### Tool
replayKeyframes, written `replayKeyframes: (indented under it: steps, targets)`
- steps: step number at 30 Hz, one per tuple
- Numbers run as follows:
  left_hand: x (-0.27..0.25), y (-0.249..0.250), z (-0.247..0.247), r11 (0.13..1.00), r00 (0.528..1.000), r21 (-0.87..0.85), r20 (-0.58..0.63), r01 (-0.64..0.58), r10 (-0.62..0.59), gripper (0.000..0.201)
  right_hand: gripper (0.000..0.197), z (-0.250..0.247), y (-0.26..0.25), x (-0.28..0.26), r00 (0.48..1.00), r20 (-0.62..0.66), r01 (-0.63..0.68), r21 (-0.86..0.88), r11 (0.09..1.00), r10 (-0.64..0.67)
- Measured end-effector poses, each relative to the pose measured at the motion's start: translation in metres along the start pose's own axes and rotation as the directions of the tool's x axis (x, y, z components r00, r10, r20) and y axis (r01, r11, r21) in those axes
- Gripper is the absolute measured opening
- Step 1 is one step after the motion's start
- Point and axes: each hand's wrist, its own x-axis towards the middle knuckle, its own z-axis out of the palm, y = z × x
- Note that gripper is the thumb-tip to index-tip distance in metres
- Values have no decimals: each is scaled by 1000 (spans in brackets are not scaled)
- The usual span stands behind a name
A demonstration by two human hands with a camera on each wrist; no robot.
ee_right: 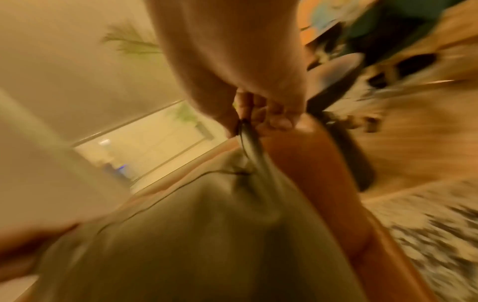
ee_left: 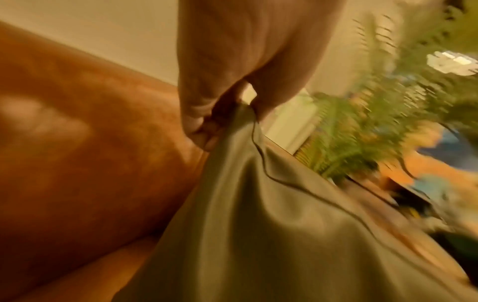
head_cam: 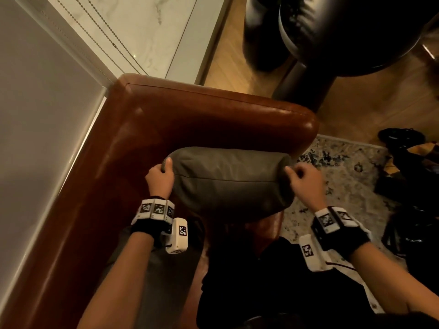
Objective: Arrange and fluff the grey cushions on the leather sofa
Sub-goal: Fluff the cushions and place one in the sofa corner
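Observation:
A plump grey cushion (head_cam: 228,184) is held up over the corner of the brown leather sofa (head_cam: 166,119), in front of its armrest. My left hand (head_cam: 161,174) grips the cushion's top left corner, fingers curled round the fabric. My right hand (head_cam: 301,176) pinches the top right corner. In the left wrist view the left hand (ee_left: 214,122) bunches the cushion (ee_left: 245,235) corner at its seam. The right wrist view, blurred, has my right hand (ee_right: 258,120) pinching the gathered corner of the cushion (ee_right: 194,235).
A wall and window sill (head_cam: 133,32) run behind the sofa. A dark round chair (head_cam: 344,32) stands on the wood floor beyond the armrest. A patterned rug (head_cam: 344,176) lies to the right, with dark bags (head_cam: 413,186) on it. A green plant (ee_left: 375,122) shows nearby.

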Motion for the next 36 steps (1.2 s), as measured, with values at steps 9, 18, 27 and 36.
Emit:
replayKeyframes:
  steps: [9,18,27,36]
  targets:
    - [11,-20,-50,982,954,69,-234,-174,186,35,32,-16,13,-20,999,-39,32,167,985,-26]
    - [-28,36,-21,791,786,129,-96,-598,610,39,74,1,-33,-15,970,-16,227,-314,922,-244]
    - [-54,71,-16,723,725,-103,-206,-683,657,53,19,29,-111,-38,856,-10,510,183,840,-517]
    - [34,-26,-65,820,964,-506,150,266,-220,75,17,-46,-114,-44,945,-99,299,645,704,-310]
